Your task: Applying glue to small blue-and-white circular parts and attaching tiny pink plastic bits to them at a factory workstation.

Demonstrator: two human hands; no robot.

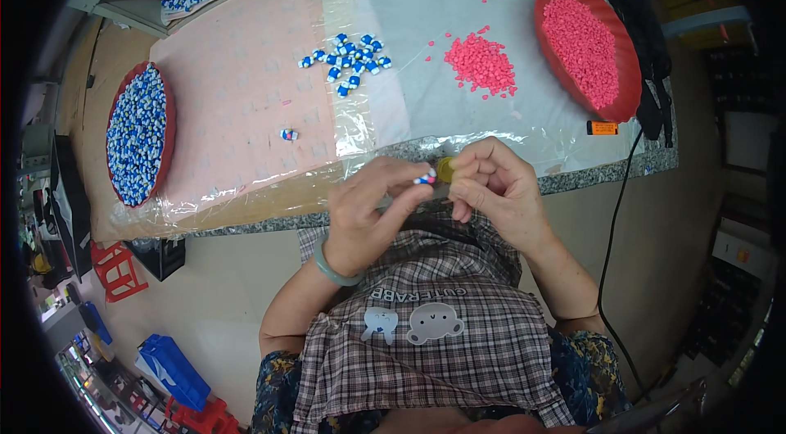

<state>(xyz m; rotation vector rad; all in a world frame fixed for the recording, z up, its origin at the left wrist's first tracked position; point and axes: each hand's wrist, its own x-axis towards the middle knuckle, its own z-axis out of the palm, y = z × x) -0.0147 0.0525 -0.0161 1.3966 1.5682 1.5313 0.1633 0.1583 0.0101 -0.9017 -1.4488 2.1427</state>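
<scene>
My left hand (370, 203), with a pale green bangle at its wrist, pinches a small blue and white piece with a pink part (425, 179) between thumb and fingertips. Close beside it my right hand (497, 188) is closed, thumb against its curled fingers; whatever they may hold is too small to make out. A small round yellow thing (444, 169) shows between the hands, by the right fingertips; I cannot tell whether it is held. Beyond the hands lie a loose group of blue and white pieces (350, 60) and a heap of small pink pieces (481, 64).
A red bowl of blue and white pieces (169, 133) stands at the left. Another red bowl (550, 41), full of pink pieces, is at the right, near an orange and black object (603, 128). A single piece (289, 134) lies on the pink sheet (237, 90). A black cable (607, 258) hangs at the right.
</scene>
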